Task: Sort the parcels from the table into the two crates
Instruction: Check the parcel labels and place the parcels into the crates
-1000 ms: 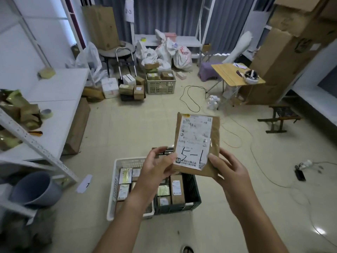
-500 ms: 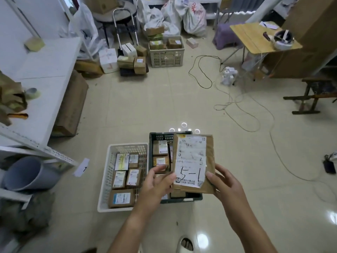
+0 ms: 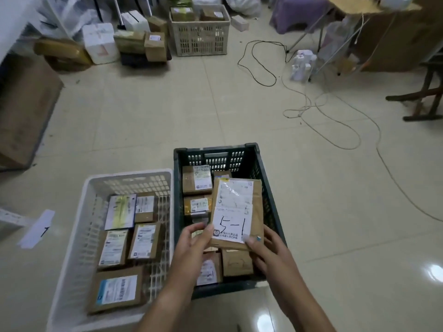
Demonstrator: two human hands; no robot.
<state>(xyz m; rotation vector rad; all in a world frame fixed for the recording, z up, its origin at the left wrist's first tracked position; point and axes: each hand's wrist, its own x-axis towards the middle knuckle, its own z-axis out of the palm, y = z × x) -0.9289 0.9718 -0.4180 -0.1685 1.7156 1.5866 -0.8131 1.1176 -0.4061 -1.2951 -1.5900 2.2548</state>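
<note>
1. The left hand (image 3: 191,243) pinches the lower left corner of a flat brown parcel (image 3: 237,212), thumb on the label side and fingers curled beneath.
2. The right hand (image 3: 268,248) grips the parcel's lower right corner, thumb pressed on the white label's edge, fingers hidden behind the parcel.
3. The parcel is held face up, slightly tilted, over the dark green crate (image 3: 268,173); its white label bears a hand-written "5-1".
4. Inside the dark green crate, below and beside the held parcel, lie several small brown boxes with labels.
5. The white crate (image 3: 96,188) stands touching the dark green crate's left side; it holds more labelled parcels lying flat.
6. Left of the white crate, a slip of white paper (image 3: 36,230) lies on the tiled floor.
7. Well beyond the dark green crate, a beige basket (image 3: 201,39) of boxes stands on the floor, with loose boxes to its left.
8. Right of the dark green crate, cables (image 3: 335,125) trail in loops across the tiles.
</note>
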